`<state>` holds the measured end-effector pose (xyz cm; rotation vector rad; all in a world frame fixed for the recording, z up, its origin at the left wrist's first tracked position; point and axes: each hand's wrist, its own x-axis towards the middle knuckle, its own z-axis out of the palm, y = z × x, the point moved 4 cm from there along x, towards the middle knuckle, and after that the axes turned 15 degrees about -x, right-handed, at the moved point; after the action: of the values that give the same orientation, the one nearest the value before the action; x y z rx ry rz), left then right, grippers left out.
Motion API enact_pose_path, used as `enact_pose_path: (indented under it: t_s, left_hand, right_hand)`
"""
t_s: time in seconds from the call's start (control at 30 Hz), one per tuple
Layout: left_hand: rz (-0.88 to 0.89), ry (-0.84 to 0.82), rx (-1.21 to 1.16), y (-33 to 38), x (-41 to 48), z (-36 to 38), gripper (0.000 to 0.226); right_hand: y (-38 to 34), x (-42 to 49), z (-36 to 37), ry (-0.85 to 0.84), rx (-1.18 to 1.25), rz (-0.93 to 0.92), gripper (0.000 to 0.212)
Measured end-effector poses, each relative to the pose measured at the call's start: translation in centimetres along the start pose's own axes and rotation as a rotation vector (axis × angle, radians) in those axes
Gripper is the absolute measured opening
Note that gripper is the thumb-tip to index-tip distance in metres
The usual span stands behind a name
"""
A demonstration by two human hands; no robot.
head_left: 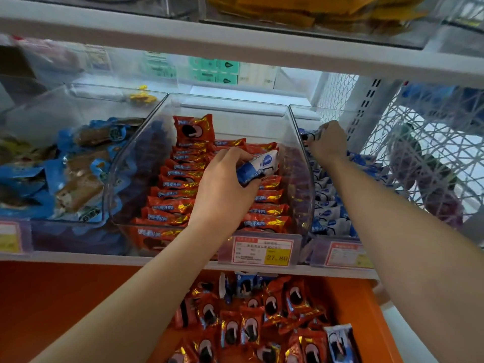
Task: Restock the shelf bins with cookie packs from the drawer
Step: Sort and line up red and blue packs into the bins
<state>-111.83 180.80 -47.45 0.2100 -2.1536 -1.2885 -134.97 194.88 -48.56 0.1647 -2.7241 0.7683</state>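
Left hand (225, 184) gripping a blue-white pack (262, 163) over the middle bin (230, 106), I'm watching right hand (328, 142) clutching a blue pack (309, 134) in the right bin (309, 111)

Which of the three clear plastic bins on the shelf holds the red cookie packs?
The middle clear plastic bin, under the left hand. The left bin holds blue-and-brown packs; the right bin holds blue-and-white packs.

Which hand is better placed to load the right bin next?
Right hand: inside the right bin, gripping a blue-and-white cookie pack at its back. Left hand holds a second pack over the middle bin of red packs.
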Motion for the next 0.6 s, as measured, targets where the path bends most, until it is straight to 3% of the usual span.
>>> enact_pose_path:
  t_s: [0.1,0.17,0.27,0.53,0.6]
  left_hand:
    - [0.001,-0.003,-0.006,0.1,0.0,0.1,0.033]
    - [-0.001,0.008,-0.008,0.1,0.0,0.1,0.032]
    - [-0.012,0.031,-0.009,0.0,0.0,0.1,0.031]
    - [-0.018,0.018,0.014,0.2,0.0,0.3,0.036]
    - [0.004,0.0,0.014,0.3,0.0,0.4,0.037]
  right_hand:
    - [-0.1,-0.1,-0.9,0.068,-0.066,-0.029,0.042]
    - [-0.2,-0.3,-0.9,0.075,-0.069,-0.089,0.034]
    - [-0.2,-0.8,0.0,-0.018,-0.072,-0.215,0.025]
    - [-0.2,-3.9,-0.7,-0.293,-0.067,-0.306,0.05]
    - [-0.1,-5.4,-2.1,-0.283,-0.02,-0.316,0.051]
